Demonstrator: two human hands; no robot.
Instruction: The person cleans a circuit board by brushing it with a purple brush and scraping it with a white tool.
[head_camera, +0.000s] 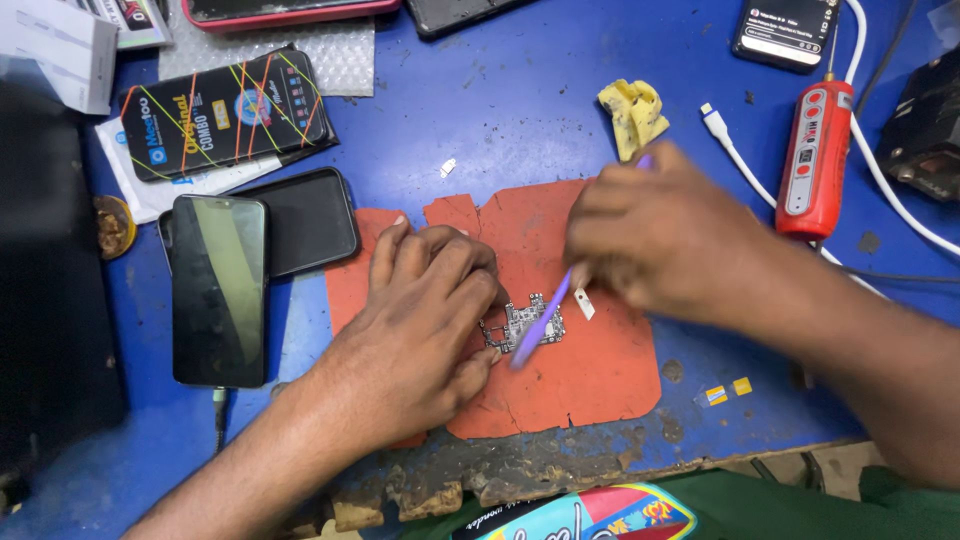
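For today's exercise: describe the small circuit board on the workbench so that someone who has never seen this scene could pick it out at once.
Start at the blue workbench and find the ragged orange mat near its front edge. On that mat the left hand steadies a small grey circuit board, crossed by a purple tool held in the right hand. It is bare and studded with components, unlike the glossy phones nearby.

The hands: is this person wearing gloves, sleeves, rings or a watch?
Nothing of the kind shows. The left hand and right hand are bare, without gloves or rings. Both forearms are uncovered to the picture's edge, with no sleeve, watch or band in view.
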